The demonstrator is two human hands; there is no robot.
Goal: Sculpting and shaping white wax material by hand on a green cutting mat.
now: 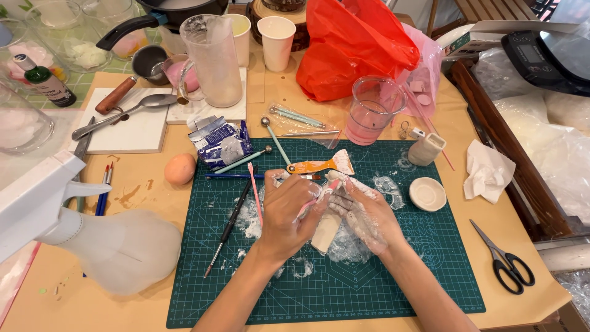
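Observation:
Both hands meet over the green cutting mat (399, 283). My right hand (362, 212), smeared with white plaster or clay, cups a pale cream cylindrical piece (326, 233) whose lower end sticks out below the palm. My left hand (284, 209) grips a thin pink tool (313, 200) and presses its tip against that piece. White smears and crumbs lie on the mat around the hands. A second pink stick (254, 190) and a black brush (230, 221) lie just left of my left hand.
An orange-handled scraper (322, 165), ball-tipped tools (273, 138), a small white dish (427, 193), a pale ceramic piece (425, 149) and black scissors (507, 264) surround the mat. A pink-filled cup (372, 110), measuring jug (215, 61), red bag (356, 46), egg-shaped sponge (179, 169) and a white spray bottle (104, 243) stand nearby.

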